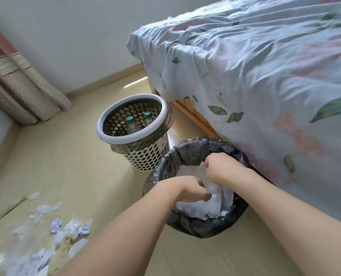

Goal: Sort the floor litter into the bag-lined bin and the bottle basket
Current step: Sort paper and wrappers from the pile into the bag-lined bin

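Both my hands are over the bag-lined bin, which stands on the floor just beside the long edge of the bed. My left hand has its fingers curled around a piece of white crumpled plastic litter, and my right hand pinches the upper part of the same piece, so both hold it inside the mouth of the bin. I judge this piece is nearly delivered, but it is not released yet. The bottle basket stands a little farther along the bed edge, near the bin but not touching it, as far as I can see. Inside it are two bottles with green caps; they stand almost upright, the long axis roughly vertical and the caps pointing up toward the rim. So the bottle part seems well advanced. Much is left: a pile of paper scraps and wrappers lies on the floor to my left, well apart from the bin, with a thin green strip beside it. The strip lies flat and its long axis runs diagonally, away from me toward the basket. The pile is blurred, so I cannot tell if bottles are in it.
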The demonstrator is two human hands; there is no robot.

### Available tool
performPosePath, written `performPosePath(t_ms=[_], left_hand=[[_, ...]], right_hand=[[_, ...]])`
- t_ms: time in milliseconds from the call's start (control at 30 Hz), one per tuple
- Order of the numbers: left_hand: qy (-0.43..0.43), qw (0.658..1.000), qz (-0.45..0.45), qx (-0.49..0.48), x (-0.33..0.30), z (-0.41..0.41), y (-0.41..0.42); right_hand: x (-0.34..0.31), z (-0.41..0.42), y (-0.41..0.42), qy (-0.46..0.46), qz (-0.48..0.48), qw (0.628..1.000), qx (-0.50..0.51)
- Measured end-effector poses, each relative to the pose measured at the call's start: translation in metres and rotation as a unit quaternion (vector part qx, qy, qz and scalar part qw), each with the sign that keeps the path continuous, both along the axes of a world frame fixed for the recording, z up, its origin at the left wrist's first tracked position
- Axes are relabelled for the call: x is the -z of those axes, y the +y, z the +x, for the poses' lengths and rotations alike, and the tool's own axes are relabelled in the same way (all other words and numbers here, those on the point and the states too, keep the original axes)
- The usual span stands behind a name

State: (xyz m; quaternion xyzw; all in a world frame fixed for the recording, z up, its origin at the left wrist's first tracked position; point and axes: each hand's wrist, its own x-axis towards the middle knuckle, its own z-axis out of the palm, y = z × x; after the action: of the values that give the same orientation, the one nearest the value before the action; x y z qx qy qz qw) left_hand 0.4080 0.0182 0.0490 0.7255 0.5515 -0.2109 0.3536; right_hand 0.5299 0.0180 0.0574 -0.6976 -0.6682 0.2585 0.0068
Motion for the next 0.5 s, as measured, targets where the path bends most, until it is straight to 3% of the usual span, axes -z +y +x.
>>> performPosePath(t_ms=[100,167,233,333,500], left_hand=[[-0.014,0.981,0.192,0.009,-0.031,-0.043,-0.009],[0.005,0.94,0.34,0.002,-0.048,-0.083,-0.017],[0.009,0.909,0.413,-0.05,-0.061,-0.133,-0.031],[0.012,0.901,0.4,-0.166,-0.06,-0.22,-0.057],[-0.017,0.898,0.292,-0.33,-0.014,-0.36,-0.133]], right_hand=[[-0.026,-0.03,-0.001,0.003,0.049,0.999,-0.016],[-0.043,-0.06,-0.002,0.019,0.082,0.996,-0.039],[-0.059,-0.104,-0.009,0.034,0.09,0.992,-0.077],[-0.069,-0.183,-0.021,0.033,0.088,0.983,-0.156],[-0.043,-0.327,-0.073,0.026,0.022,0.962,-0.269]])
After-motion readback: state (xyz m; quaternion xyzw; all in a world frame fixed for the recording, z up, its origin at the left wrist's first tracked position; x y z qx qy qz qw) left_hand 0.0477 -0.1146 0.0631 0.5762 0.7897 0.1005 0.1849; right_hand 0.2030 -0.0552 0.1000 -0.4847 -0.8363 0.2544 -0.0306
